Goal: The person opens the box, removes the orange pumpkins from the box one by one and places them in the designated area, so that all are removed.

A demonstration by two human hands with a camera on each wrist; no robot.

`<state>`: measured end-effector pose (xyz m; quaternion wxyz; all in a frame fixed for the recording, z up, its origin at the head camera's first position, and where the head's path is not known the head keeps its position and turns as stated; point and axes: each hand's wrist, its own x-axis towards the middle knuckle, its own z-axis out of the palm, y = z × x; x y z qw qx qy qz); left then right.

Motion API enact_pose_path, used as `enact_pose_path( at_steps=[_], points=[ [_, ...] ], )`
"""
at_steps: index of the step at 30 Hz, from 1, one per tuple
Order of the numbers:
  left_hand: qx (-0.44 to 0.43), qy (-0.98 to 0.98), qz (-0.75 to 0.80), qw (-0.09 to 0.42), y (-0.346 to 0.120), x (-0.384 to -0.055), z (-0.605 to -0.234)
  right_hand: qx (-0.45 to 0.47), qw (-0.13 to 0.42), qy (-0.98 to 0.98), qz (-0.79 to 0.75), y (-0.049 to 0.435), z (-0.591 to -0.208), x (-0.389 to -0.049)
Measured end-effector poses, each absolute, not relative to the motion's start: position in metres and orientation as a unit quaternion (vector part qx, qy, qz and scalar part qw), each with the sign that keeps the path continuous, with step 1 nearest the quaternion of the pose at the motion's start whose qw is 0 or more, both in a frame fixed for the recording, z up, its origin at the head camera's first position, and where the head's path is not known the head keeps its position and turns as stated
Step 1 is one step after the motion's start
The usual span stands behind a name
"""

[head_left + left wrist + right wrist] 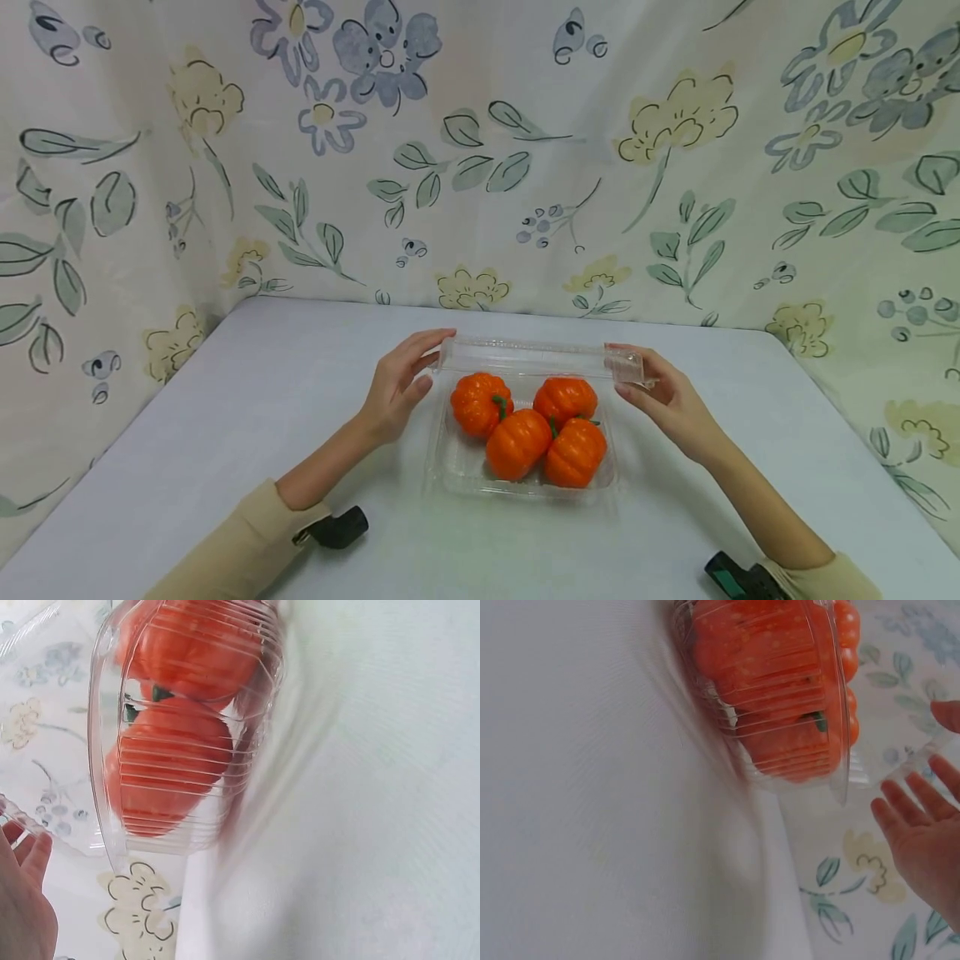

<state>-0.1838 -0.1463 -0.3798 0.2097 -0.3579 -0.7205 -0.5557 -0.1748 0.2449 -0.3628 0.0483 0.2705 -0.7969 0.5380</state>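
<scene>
On the white table sits a clear plastic clamshell box [525, 492] holding several small, ribbed orange pumpkins [518, 444] with green stems. Its hinged lid [525, 357] stands raised at the far side. At the lid's left end, my left hand [393, 387] touches the edge with outstretched fingers, its thumb apart from the lid. My right hand [671, 400] is at the right end, fingers behind the lid and thumb in front, spread wide. Through the ribbed box wall [180, 832] in the left wrist view, pumpkins show inside. The right wrist view shows the right fingers [922, 799] fairly straight.
A white tabletop [300, 358] surrounds the box. Behind it and along the sides hangs a floral curtain [480, 225]. Dark wrist-worn devices sit at the left cuff [339, 528] and the right cuff [738, 579].
</scene>
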Motion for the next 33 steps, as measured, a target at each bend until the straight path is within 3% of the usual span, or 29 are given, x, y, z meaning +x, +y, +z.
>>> enact_pose_path(
  at_steps=[13,33],
  points=[
    [-0.323,-0.726,-0.573,0.200,-0.142,-0.201,-0.375,0.275,0.043,-0.762,0.585,0.244,-0.368,-0.188],
    [-0.238,-0.723,-0.640,0.106,-0.137,-0.228,-0.373,0.245,0.027,-0.748,0.616,0.234,-0.366,-0.211]
  ],
)
